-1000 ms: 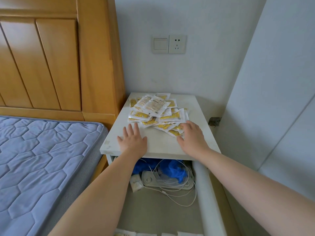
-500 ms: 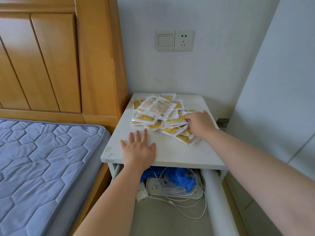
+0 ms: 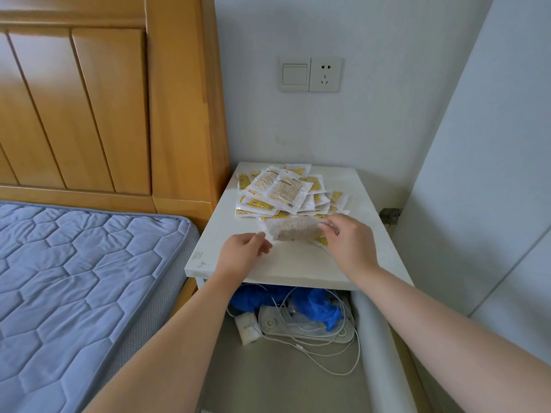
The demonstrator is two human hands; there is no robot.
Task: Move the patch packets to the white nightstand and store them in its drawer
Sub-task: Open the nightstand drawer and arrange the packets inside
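A heap of white and yellow patch packets (image 3: 280, 190) lies on the top of the white nightstand (image 3: 301, 263), toward its back. My right hand (image 3: 350, 247) pinches the right end of one packet (image 3: 293, 230), lifted just off the heap's front edge and blurred by motion. My left hand (image 3: 243, 253) hovers over the front left of the top with its fingers curled at that packet's left corner; whether it grips the corner is unclear. Below the top, the drawer (image 3: 380, 347) stands pulled out toward me.
Inside the drawer lie a blue cloth (image 3: 320, 308), a white power strip (image 3: 301, 327), tangled white cables (image 3: 337, 362) and a small white box (image 3: 247, 327). A blue mattress (image 3: 74, 278) and wooden headboard (image 3: 104, 108) stand left; a white wall panel (image 3: 483, 204) closes the right.
My right hand has drawn one packet off the front of the heap and lifted it. My left hand has risen from lying flat on the top and curled toward that packet.
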